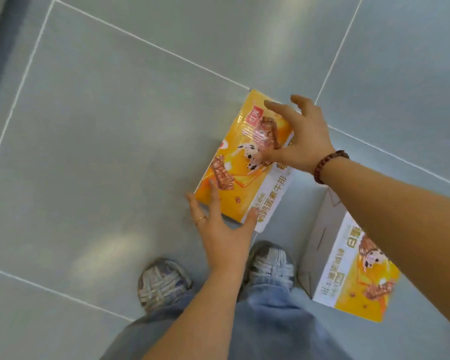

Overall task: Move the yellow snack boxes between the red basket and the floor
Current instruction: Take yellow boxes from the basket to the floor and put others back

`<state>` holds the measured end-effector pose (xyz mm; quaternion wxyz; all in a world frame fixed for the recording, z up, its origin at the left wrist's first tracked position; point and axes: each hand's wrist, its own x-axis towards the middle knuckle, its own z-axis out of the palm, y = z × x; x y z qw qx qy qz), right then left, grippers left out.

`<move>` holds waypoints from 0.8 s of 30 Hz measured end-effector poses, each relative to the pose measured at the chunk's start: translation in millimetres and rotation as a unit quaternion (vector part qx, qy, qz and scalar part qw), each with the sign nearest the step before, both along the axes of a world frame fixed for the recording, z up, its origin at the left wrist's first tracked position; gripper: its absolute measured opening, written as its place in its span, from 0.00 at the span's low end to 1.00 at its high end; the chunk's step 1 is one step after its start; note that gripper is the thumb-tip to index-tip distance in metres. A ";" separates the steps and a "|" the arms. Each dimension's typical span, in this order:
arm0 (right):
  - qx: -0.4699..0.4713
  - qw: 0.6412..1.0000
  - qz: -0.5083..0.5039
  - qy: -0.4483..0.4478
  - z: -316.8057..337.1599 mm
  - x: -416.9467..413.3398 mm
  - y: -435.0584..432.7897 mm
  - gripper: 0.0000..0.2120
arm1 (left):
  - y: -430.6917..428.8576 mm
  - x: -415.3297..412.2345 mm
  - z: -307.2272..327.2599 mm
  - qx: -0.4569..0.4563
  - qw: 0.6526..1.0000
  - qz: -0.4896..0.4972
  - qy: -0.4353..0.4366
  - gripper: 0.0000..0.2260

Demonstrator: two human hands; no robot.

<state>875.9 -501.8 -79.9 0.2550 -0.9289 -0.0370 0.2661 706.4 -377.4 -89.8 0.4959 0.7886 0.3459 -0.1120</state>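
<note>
fingers spread, clasping nothing, a person's left hand (pixel 221 232) and right hand (pixel 302 136) bracket a glossy yellow cardboard snack box (pixel 234 152) lying on the grey tiled floor (pixel 102 126); pickup or release unclear; lifting needs both hands closing

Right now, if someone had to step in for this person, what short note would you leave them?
Left hand: open, fingers spread at the near edge of the first yellow snack box.
Right hand: open, fingers spread over the far end of the same box, not gripping it.
Things: the first box lies flat on the floor. The second yellow snack box sits on the floor under the right forearm.
Done: two boxes are on the floor.
Left: the red basket is out of view, so I cannot tell what remains.
</note>
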 end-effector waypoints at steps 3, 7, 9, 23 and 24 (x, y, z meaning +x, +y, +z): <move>-0.058 0.996 0.060 0.021 -14.8 6.3 -5.4 0.51 | -15.4 -6.5 -19.3 -0.027 0.999 0.025 -0.020 0.45; -0.082 0.992 0.093 0.024 -19.0 11.7 -7.4 0.52 | -25.4 -1.1 -32.2 -0.059 0.995 0.080 -0.032 0.48; -0.086 0.992 0.085 0.027 -15.3 10.8 -4.4 0.52 | -21.0 2.2 -31.3 -0.067 0.993 0.087 -0.041 0.48; 0.019 0.997 -0.050 -0.049 208.3 33.6 65.1 0.56 | 152.5 108.1 189.6 0.060 0.976 -0.142 -0.154 0.46; 0.026 0.996 -0.053 -0.060 240.7 37.2 71.9 0.56 | 164.1 117.3 223.7 0.071 0.973 -0.151 -0.162 0.47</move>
